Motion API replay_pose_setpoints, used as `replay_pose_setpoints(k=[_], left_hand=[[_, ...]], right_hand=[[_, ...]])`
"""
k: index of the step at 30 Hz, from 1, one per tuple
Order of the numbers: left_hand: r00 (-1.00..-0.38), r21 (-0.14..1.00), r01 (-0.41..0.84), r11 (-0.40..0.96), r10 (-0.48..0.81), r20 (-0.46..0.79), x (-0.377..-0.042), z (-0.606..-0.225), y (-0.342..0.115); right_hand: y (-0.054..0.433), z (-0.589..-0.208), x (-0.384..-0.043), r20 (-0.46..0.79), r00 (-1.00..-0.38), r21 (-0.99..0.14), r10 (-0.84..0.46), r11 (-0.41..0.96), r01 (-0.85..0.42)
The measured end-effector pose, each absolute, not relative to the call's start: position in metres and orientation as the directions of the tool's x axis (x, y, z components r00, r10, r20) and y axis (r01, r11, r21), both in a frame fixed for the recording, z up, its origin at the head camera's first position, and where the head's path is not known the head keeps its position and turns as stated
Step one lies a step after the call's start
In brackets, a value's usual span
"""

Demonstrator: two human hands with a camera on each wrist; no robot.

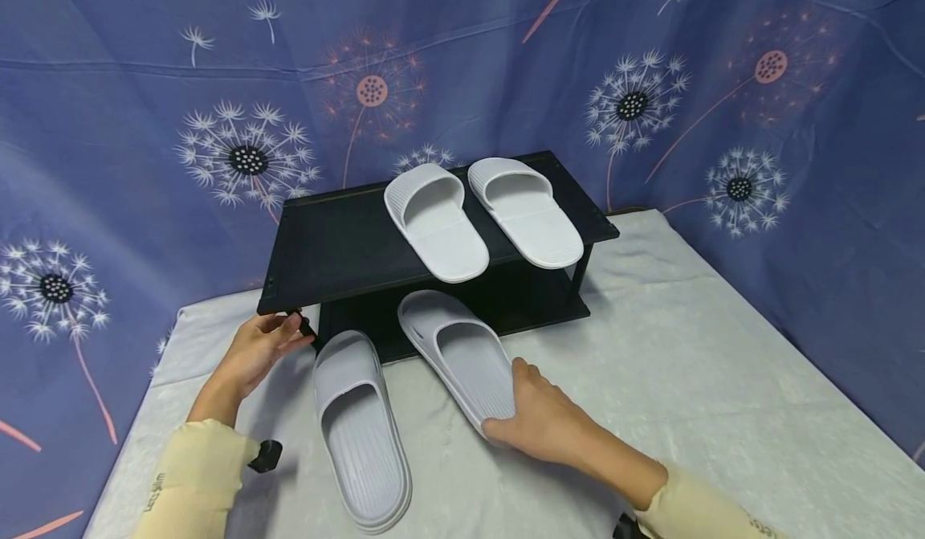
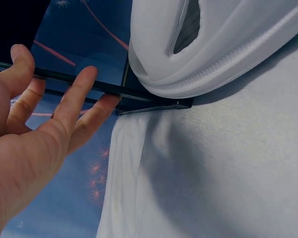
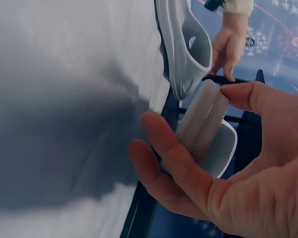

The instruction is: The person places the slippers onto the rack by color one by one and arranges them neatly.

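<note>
My right hand [image 1: 542, 414] grips the heel of a grey slide slipper [image 1: 441, 346], thumb on one side and fingers on the other. The slipper slants with its toe inside the lower level of a black two-tier shoe rack [image 1: 332, 242]. In the right wrist view its ribbed heel edge [image 3: 206, 119] sits between my thumb and fingers. My left hand [image 1: 253, 350] holds the rack's thin left front leg [image 2: 102, 87] with thumb and fingers. Another grey slipper [image 1: 364, 434] lies beside it, its toe at the rack's lower left front.
Two white slippers [image 1: 441, 226] stand side by side on the rack's top shelf, toes toward the back. A pale cloth [image 1: 694, 378] covers the table. Behind hangs a blue dandelion-print curtain [image 1: 470, 57].
</note>
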State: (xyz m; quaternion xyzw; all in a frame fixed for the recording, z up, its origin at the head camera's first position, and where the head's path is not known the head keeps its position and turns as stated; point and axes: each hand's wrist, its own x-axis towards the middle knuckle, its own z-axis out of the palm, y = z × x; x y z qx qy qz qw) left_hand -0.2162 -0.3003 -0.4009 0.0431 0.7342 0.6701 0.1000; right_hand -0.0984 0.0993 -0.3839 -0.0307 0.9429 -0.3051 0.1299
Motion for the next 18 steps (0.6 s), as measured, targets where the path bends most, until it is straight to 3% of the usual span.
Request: replay_pose_setpoints(k=[18], left_hand=[[-0.977,0.994,-0.074,0.083,0.195,-0.089,-0.217,-0.402,-0.300]], right_hand=[[0.122,-0.391,-0.131,-0.098,-0.992,-0.580,-0.079,0.814,-0.007]])
